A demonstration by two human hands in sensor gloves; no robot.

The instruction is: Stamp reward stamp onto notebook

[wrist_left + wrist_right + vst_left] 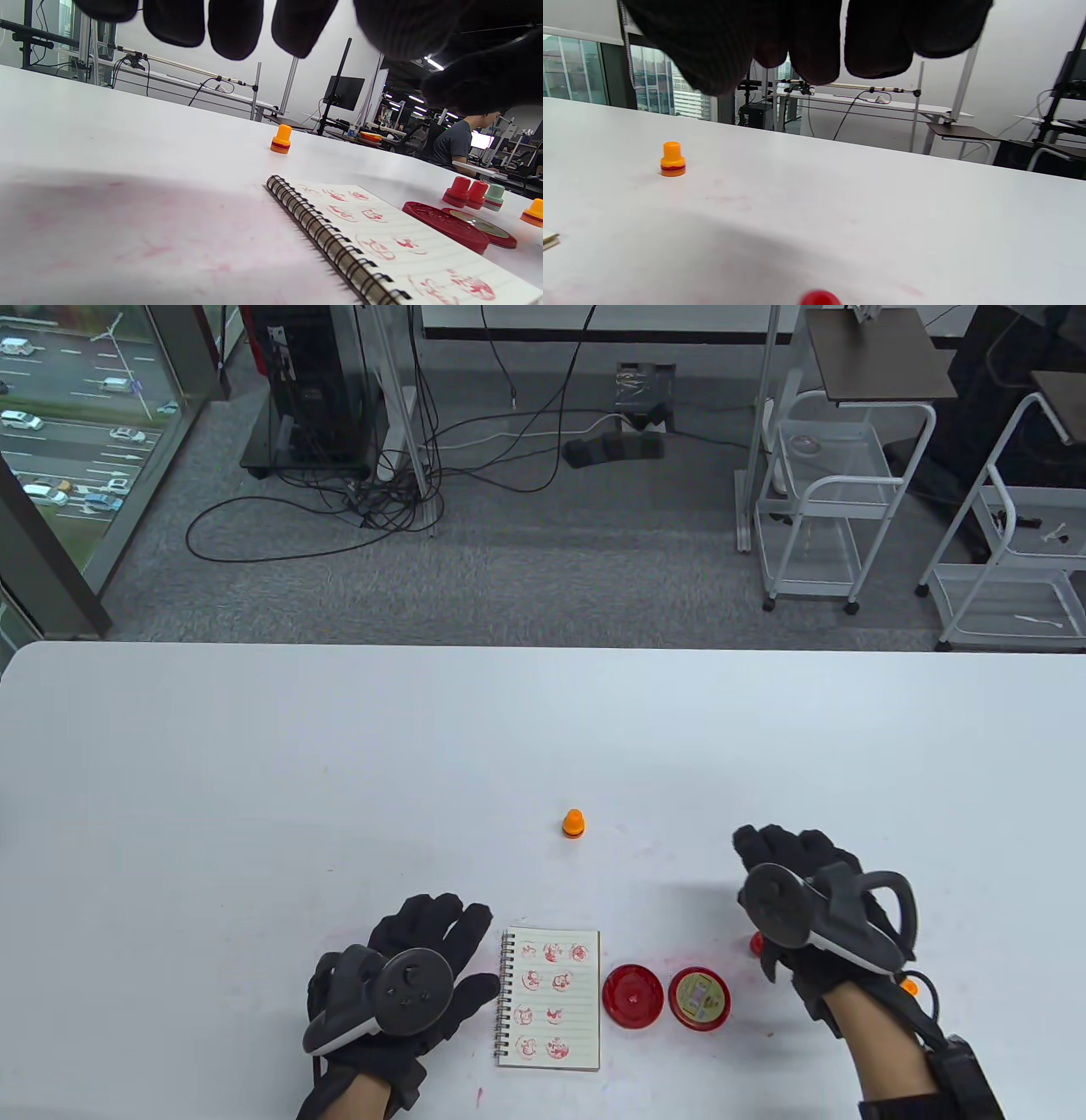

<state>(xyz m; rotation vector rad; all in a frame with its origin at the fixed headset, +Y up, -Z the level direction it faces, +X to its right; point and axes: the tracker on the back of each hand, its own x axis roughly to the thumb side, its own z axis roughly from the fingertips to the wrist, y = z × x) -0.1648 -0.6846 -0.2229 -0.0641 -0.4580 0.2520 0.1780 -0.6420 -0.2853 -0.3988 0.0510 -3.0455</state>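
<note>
The spiral notebook (550,997) lies open near the table's front edge, its page covered with several red stamp prints; it also shows in the left wrist view (382,241). My left hand (428,954) is spread open just left of the notebook and holds nothing. My right hand (785,857) hovers open and empty over a group of small stamps to the right. A red stamp (758,943) peeks out under it, and its top shows in the right wrist view (819,298). An orange stamp (574,823) stands alone behind the notebook.
An open red ink pad (632,994) and its lid (700,999) lie right of the notebook. Two red stamps (457,192), a green stamp (493,197) and another orange stamp (533,212) stand behind them. Faint red ink smears mark the white table (254,814).
</note>
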